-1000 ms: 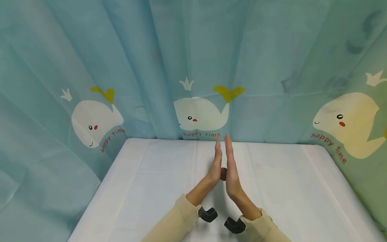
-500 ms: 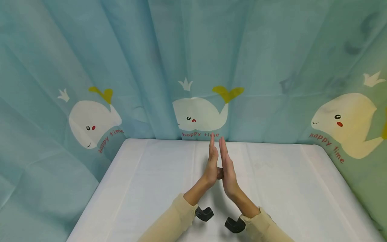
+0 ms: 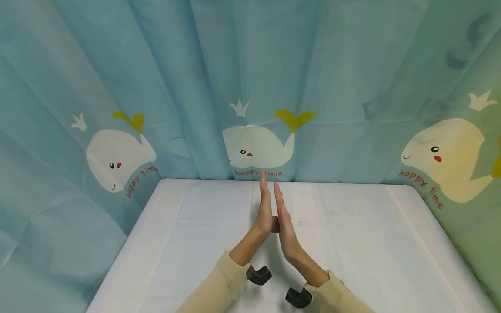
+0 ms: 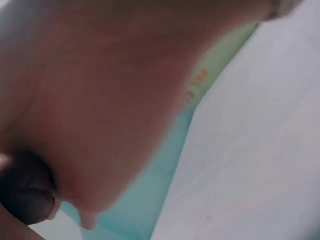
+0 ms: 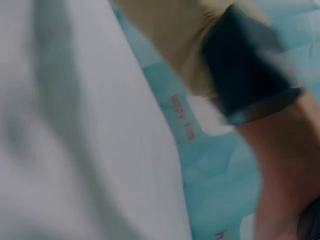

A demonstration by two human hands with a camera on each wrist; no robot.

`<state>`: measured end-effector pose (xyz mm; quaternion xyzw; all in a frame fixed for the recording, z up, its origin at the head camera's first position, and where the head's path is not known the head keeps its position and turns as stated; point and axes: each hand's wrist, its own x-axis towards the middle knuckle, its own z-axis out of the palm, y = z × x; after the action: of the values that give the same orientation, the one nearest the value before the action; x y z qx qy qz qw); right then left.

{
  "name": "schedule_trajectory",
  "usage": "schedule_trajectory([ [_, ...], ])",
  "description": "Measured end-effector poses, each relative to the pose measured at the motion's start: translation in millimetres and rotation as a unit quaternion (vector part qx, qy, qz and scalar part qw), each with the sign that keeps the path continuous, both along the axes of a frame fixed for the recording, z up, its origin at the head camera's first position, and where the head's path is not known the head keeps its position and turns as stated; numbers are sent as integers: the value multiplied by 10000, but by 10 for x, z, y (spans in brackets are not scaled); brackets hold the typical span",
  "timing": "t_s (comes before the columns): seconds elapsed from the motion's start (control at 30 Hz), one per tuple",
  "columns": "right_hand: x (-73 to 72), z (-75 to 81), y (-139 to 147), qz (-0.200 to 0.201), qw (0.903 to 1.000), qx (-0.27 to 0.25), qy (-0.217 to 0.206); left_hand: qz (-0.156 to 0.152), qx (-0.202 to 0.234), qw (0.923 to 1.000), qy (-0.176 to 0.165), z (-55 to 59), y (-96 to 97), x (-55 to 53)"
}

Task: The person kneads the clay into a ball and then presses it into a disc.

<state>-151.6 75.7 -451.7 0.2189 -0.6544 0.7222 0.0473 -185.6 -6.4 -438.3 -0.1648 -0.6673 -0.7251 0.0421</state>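
A small dark-brown ball (image 3: 275,224) sits between the heels of my two upright palms, above the table. My left hand (image 3: 265,213) presses it from the left with straight fingers pointing forward. From the other side my right hand (image 3: 286,226) presses it, also flat, its fingertips slightly nearer to me than the left ones. In the left wrist view the ball (image 4: 30,187) shows dark, with a crease across it, beside a blurred palm. Only part of the ball (image 5: 311,220) shows at the right wrist view's lower right edge.
A white-covered table (image 3: 203,234) lies beneath the hands. Behind and beside it hangs a blue-green curtain (image 3: 344,87) printed with white whales. Black wrist cameras (image 3: 259,275) stick out from both beige sleeves (image 3: 219,278).
Both hands and the ball have shifted left in the head view. The left fingertips have slid forward past the right ones, which have drawn back a little. The ball stays between the palms.
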Motion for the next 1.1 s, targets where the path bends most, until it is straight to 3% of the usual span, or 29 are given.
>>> schedule_trajectory([
  [0.13,-112,25,24,-245,9996,-154,-55,-247,-181,9994,-157,-26,14,46],
  [0.3,-332,-144,164,-491,9966,-405,-530,-486,-249,9984,-152,-47,112,212],
  [0.37,-341,-202,184,-485,9955,-466,-673,-514,-243,9983,-96,-40,128,239],
  [0.47,-225,-218,139,-296,9969,-402,-613,-315,-209,9993,24,-49,111,186],
  [0.6,-20,-67,69,-65,9998,-175,-4,-62,-61,9997,-217,-142,64,68],
  [0.67,3,56,86,-131,9995,-117,256,-231,-9,9986,-474,-199,63,63],
  [0.77,-94,206,172,-363,9989,-116,279,-703,48,9956,-618,-227,97,137],
  [0.9,-284,179,290,-532,9979,-247,-263,-1149,347,9917,-457,-100,129,250],
  [1.0,-273,53,268,-545,9969,24,-569,-1029,378,9938,-202,28,118,235],
  [1.1,-131,-1,166,-336,9974,154,-619,-628,253,9977,-38,85,89,135],
])
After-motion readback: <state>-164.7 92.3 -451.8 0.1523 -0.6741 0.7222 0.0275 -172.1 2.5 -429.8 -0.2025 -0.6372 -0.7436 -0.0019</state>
